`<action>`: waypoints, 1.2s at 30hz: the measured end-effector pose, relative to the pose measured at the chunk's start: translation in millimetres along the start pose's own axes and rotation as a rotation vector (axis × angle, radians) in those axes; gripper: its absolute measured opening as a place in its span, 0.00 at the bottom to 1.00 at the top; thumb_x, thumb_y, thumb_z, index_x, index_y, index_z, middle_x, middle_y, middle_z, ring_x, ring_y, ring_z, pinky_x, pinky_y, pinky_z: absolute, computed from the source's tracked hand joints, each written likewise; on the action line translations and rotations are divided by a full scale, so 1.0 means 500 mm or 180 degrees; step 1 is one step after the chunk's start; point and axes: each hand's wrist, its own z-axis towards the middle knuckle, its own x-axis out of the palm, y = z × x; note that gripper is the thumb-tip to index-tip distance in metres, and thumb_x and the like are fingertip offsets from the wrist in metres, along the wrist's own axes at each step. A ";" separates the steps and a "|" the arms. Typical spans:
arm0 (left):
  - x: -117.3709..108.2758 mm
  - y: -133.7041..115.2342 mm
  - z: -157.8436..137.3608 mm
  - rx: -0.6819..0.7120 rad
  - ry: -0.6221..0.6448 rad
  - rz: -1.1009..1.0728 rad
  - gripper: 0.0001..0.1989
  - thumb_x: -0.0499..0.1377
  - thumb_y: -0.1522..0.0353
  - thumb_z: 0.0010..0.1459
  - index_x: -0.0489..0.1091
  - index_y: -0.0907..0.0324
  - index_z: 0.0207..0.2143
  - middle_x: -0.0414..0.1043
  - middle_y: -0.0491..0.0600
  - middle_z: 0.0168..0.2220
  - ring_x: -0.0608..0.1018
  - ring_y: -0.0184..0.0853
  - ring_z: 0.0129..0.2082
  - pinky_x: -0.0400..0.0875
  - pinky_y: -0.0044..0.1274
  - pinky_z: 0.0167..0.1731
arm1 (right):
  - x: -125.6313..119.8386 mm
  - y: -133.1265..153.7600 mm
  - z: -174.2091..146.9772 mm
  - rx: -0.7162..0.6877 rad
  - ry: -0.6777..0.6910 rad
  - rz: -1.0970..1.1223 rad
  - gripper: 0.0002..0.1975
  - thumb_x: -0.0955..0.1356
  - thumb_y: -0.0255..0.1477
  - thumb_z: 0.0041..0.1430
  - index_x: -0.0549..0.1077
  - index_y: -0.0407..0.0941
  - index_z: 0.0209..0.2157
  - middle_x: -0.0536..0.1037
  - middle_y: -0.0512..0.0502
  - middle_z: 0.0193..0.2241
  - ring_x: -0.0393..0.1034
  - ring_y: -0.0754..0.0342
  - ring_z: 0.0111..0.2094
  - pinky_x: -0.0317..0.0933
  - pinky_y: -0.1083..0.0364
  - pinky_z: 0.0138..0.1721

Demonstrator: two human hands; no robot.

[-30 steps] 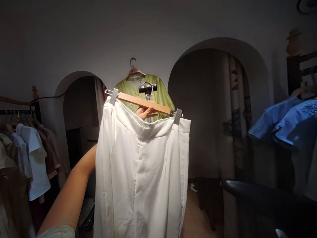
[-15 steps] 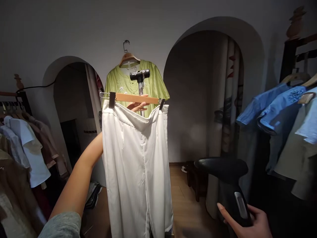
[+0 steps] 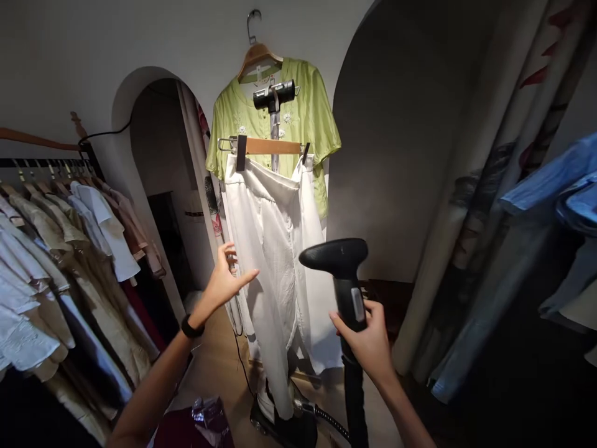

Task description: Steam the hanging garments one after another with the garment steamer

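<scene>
White trousers hang from a wooden clip hanger, its dark clips gripping the waistband near both ends. My left hand is at the left edge of the trousers, thumb and fingers spread apart; whether it touches the cloth I cannot tell. In my right hand is the black handle of a garment steamer, held upright with its head just right of the trousers. Behind the hanger, a black T-shaped holder tops a metal pole. A green blouse hangs behind them on the wall.
A rack of clothes runs along the left. The steamer base stands on the floor, its ribbed hose leading right. Near it lies a dark red bag. A curtain and blue garments are at right.
My left hand has come from behind the waistband down to the trousers' left side, and its fingers have spread. The steamer in my right hand has moved up and left. The view has shifted.
</scene>
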 end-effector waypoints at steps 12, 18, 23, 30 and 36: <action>-0.095 0.076 -0.112 -0.0265 -0.0870 0.0146 0.16 0.54 0.54 0.59 0.63 0.58 0.36 0.67 0.45 0.29 0.72 0.29 0.28 0.70 0.21 0.28 | 0.110 0.167 0.032 -0.0219 0.1279 0.0656 0.29 0.74 0.42 0.42 0.55 0.49 0.38 0.72 0.54 0.27 0.69 0.53 0.20 0.64 0.53 0.23; -0.113 0.117 -0.146 -0.0331 -0.0048 0.0437 0.17 0.61 0.58 0.54 0.65 0.58 0.41 0.71 0.46 0.33 0.74 0.31 0.31 0.68 0.23 0.33 | 0.199 0.198 0.020 -0.0495 0.1274 0.0563 0.26 0.72 0.40 0.43 0.54 0.49 0.38 0.72 0.53 0.29 0.69 0.52 0.25 0.64 0.53 0.29; -0.159 0.154 -0.145 -0.0434 -0.0159 0.0345 0.14 0.56 0.57 0.57 0.66 0.60 0.33 0.71 0.47 0.32 0.73 0.31 0.32 0.66 0.22 0.33 | 0.282 0.170 0.013 -0.0530 0.1071 0.0539 0.24 0.70 0.39 0.43 0.54 0.49 0.38 0.71 0.52 0.30 0.69 0.50 0.31 0.62 0.52 0.34; -0.229 0.192 -0.131 -0.0353 -0.0335 0.0588 0.15 0.54 0.56 0.59 0.65 0.59 0.32 0.64 0.43 0.27 0.66 0.28 0.26 0.61 0.20 0.28 | 0.364 0.060 -0.061 -0.0107 0.1001 0.0358 0.24 0.69 0.39 0.45 0.53 0.48 0.39 0.70 0.51 0.30 0.68 0.49 0.32 0.60 0.52 0.35; -0.264 0.220 -0.100 -0.0392 -0.0218 0.0718 0.17 0.55 0.54 0.57 0.67 0.59 0.32 0.63 0.44 0.26 0.65 0.29 0.25 0.63 0.19 0.25 | 0.416 -0.063 -0.151 0.0354 0.1186 0.0187 0.23 0.67 0.40 0.49 0.52 0.49 0.40 0.70 0.48 0.31 0.68 0.44 0.35 0.60 0.49 0.37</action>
